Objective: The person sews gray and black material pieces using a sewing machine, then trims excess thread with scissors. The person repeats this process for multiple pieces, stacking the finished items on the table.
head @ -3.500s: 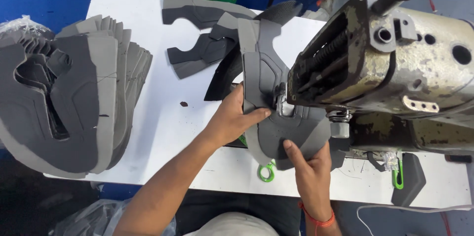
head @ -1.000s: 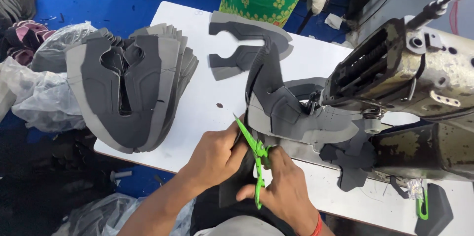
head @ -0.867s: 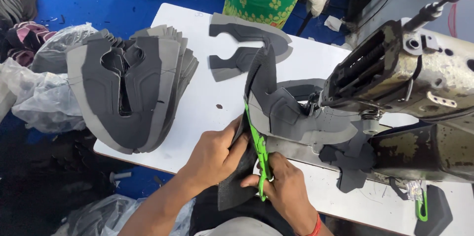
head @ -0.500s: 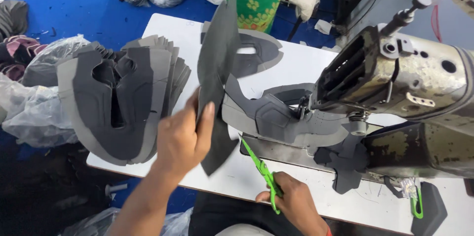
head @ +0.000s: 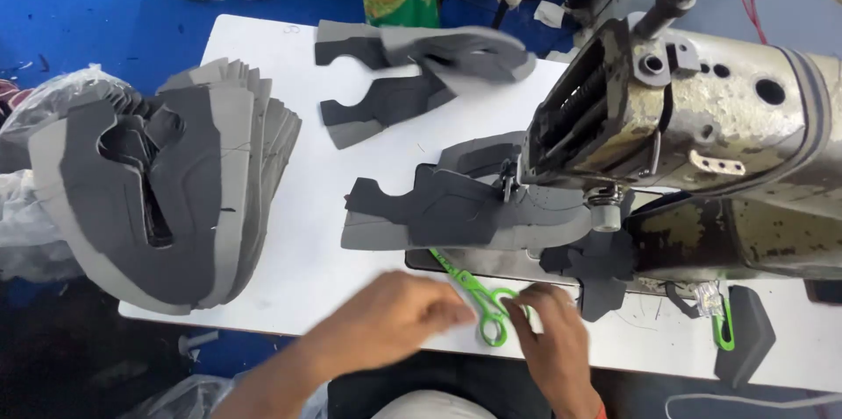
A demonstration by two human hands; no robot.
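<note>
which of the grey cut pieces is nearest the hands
The grey shoe-upper piece lying under the sewing machine head, just above the green scissors. The big stack and the far pieces lie farther off.

Both forearms are bare, no sleeves; the right hand (head: 548, 344) has a thin orange-red band at its wrist (partly cut off), the left hand (head: 395, 322) wears nothing.

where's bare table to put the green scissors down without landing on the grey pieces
Bare white table runs between the big grey stack and the piece under the sewing machine, and up the strip toward the far pieces. Around the machine it's crowded.
</note>
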